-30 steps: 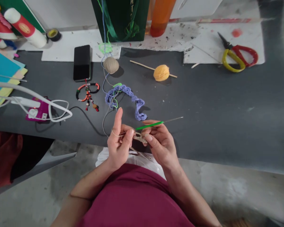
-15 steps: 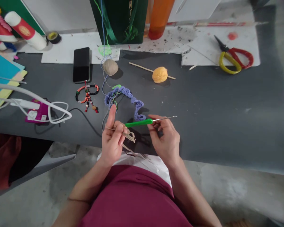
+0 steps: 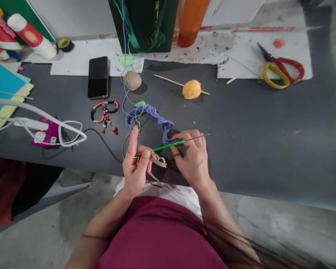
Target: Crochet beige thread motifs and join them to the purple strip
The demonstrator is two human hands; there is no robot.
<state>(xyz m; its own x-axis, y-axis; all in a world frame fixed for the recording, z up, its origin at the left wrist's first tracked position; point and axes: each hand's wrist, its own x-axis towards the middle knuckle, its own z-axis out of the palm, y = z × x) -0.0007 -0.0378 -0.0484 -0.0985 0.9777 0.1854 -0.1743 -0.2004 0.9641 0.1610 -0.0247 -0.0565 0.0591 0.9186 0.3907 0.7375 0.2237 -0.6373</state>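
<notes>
My left hand (image 3: 136, 166) pinches a small beige crochet piece (image 3: 158, 161) at the near edge of the dark table (image 3: 254, 123). Its index finger points up with beige yarn looped over it. My right hand (image 3: 192, 157) is closed on a green-handled crochet hook (image 3: 172, 144), whose metal tip meets the piece by my left thumb. The yarn runs up to a beige yarn ball (image 3: 132, 79). A purple ruffled crochet strip (image 3: 154, 117) lies just beyond my hands.
An orange yarn ball on a stick (image 3: 191, 89), a black phone (image 3: 98, 77), a beaded charm (image 3: 105, 114), red and yellow scissors (image 3: 280, 69), a green bag (image 3: 144, 24), an orange bottle (image 3: 192, 20), white cables over a pink device (image 3: 44, 130) and coloured paper (image 3: 5, 84) sit on the table.
My right hand drew away from the beige piece with the hook, then came back, so the hook tip is again at the piece. My left hand stayed almost still.
</notes>
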